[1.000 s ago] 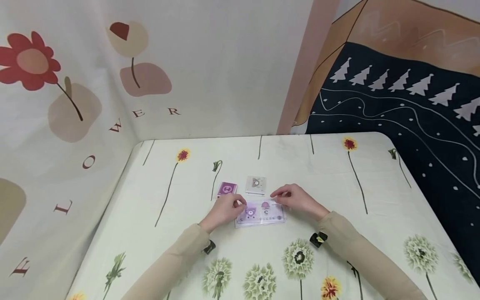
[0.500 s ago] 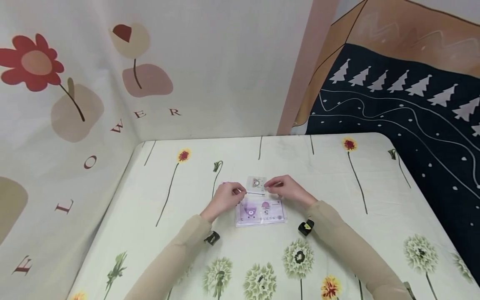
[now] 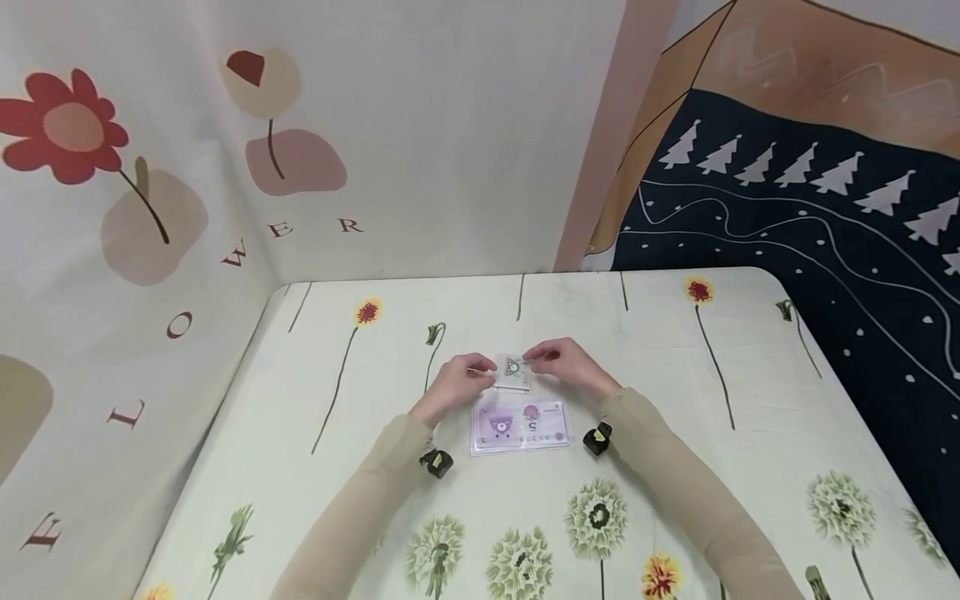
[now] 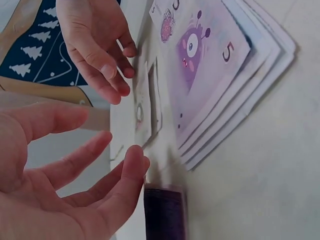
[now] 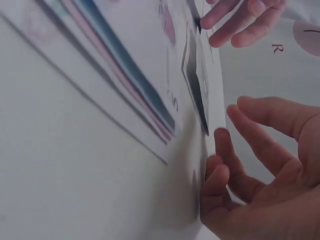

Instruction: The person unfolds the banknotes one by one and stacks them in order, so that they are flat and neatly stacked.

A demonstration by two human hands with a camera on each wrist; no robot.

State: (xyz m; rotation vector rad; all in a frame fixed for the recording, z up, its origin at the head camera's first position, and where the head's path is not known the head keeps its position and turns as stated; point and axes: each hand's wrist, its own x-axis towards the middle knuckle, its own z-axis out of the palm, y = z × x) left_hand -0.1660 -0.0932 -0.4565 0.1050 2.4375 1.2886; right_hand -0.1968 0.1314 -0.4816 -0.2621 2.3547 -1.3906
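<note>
A small stack of white cards with a bear picture (image 3: 512, 372) lies flat on the table, just beyond a stack of purple "5" play banknotes (image 3: 521, 425). My left hand (image 3: 480, 372) is at the cards' left edge and my right hand (image 3: 534, 358) at their right edge. In the left wrist view my left hand (image 4: 115, 150) has relaxed fingers with tips next to the cards (image 4: 150, 100), and the banknotes (image 4: 215, 65) lie beside them. In the right wrist view my right hand (image 5: 230, 130) is loosely spread beside the cards (image 5: 197, 75). Neither hand grips anything.
A purple card deck (image 4: 164, 212) sits by my left fingertips and is hidden in the head view. The flowered tablecloth (image 3: 675, 375) meets a flower-print wall cloth (image 3: 150, 208) on the left and back. A dark tree-pattern cloth (image 3: 825, 250) hangs at the right.
Both hands have moved from the banknotes away from me to the small white cards. My left hand now hides the purple deck in the head view.
</note>
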